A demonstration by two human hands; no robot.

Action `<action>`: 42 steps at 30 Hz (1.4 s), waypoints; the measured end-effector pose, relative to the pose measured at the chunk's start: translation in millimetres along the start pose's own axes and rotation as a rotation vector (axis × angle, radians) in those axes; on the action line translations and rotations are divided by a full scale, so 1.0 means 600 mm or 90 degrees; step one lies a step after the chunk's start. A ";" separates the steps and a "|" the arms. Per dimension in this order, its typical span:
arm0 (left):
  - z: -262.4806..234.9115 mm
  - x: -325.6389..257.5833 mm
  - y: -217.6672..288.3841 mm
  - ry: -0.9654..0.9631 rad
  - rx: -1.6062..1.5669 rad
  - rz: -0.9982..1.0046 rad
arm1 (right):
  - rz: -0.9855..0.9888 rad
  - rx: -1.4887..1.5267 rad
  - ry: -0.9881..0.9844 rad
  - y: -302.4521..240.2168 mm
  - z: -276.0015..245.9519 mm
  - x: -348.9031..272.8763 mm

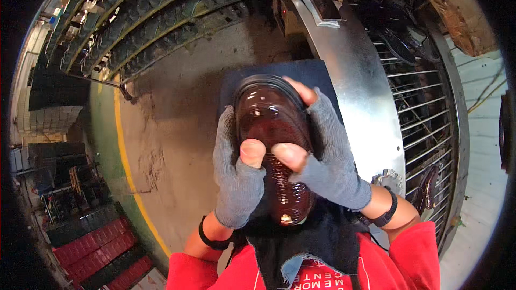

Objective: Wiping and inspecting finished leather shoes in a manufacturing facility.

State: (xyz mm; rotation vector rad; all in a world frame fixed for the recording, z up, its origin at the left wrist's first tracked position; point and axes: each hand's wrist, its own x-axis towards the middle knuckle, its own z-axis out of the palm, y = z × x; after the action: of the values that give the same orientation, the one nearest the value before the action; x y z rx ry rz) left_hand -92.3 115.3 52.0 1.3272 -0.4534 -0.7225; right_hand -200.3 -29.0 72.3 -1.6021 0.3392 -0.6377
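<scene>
A glossy dark brown shoe with a black sole edge lies in front of my chest, its rounded end pointing away from me. My left hand, in a grey fingerless glove, grips its left side with the thumb on top. On the other side my right hand, gloved the same way, wraps round the shoe, fingers at the far right edge and thumb pressed on the upper. The undersides of the shoe and most fingers are hidden. Beneath it spreads a dark blue cloth.
To the right runs a metal bench top with a dark flat object on papers. Beyond it, a rack of metal bars carries shoes. Shelves of dark shoe-shaped forms stand far left, past a yellow floor line.
</scene>
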 end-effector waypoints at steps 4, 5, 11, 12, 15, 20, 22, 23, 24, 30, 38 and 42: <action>-0.023 0.033 0.024 -0.031 0.303 0.145 | 0.324 0.278 -0.053 0.086 -0.001 -0.038; -0.006 0.071 0.035 -0.078 0.146 0.193 | 0.356 0.433 -0.062 0.091 -0.018 -0.047; 0.043 0.193 0.042 -0.249 0.018 0.046 | 0.320 0.639 -0.134 0.145 -0.036 -0.001; 0.036 0.192 0.027 -0.238 0.013 0.036 | 0.336 0.640 -0.137 0.146 -0.036 -0.009; 0.036 0.168 0.011 -0.230 -0.018 0.023 | 0.495 1.038 -0.158 0.110 -0.050 -0.062; 0.038 0.070 -0.073 0.026 0.154 0.231 | 0.499 0.273 -0.113 0.079 -0.060 -0.114; 0.026 0.094 -0.074 0.012 0.393 0.387 | 0.543 0.334 -0.018 0.078 -0.051 -0.108; 0.030 0.117 -0.067 -0.009 0.402 0.406 | 0.566 0.347 0.006 0.090 -0.060 -0.106; 0.038 0.142 -0.061 -0.035 0.413 0.422 | 0.628 0.401 0.050 0.132 -0.078 -0.113; -0.014 0.146 -0.162 -0.173 -0.047 -0.038 | 0.446 0.520 0.074 0.176 -0.030 0.016; 0.020 0.119 -0.240 0.000 -0.114 -0.201 | 0.350 0.419 0.155 0.271 -0.025 0.037; 0.020 0.127 -0.255 0.111 0.022 -0.089 | 0.326 0.367 0.139 0.287 -0.027 0.044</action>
State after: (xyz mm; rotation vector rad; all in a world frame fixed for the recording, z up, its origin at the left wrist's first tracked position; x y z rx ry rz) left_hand -79.6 41.5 -102.3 1.4517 -0.2363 -0.7100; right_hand -163.2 -81.5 -90.3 -0.8464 0.6369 -0.4539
